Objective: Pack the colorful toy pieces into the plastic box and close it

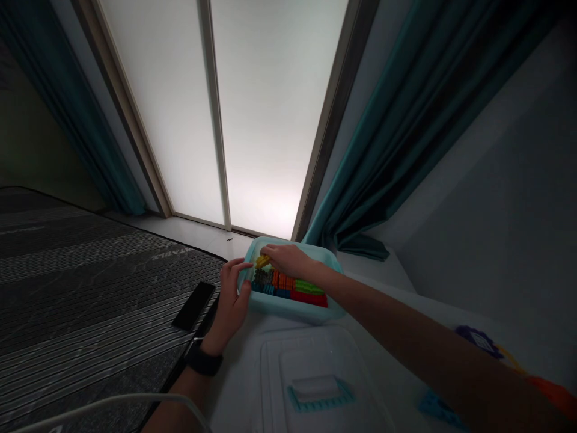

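The right arm (pixel 401 319) stretches from the lower right over the turquoise tub (pixel 288 307), which holds coloured pieces (pixel 283 281). The left hand (pixel 234 304) is at the tub's left end, its thumb and fingers apart. The right hand (pixel 288 260), back upward, pinches yellow pieces (pixel 262 261) inside the tub, near its left end.

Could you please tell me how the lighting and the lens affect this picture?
Head view: the pale backlit panels are brightest, nearly washed out low on the right; head view: the teal curtain at right and the dark striped surface sit in shadow; head view: upright lines lean inward toward the bottom; head view: the yellow piece at the right hand lacks fine detail.
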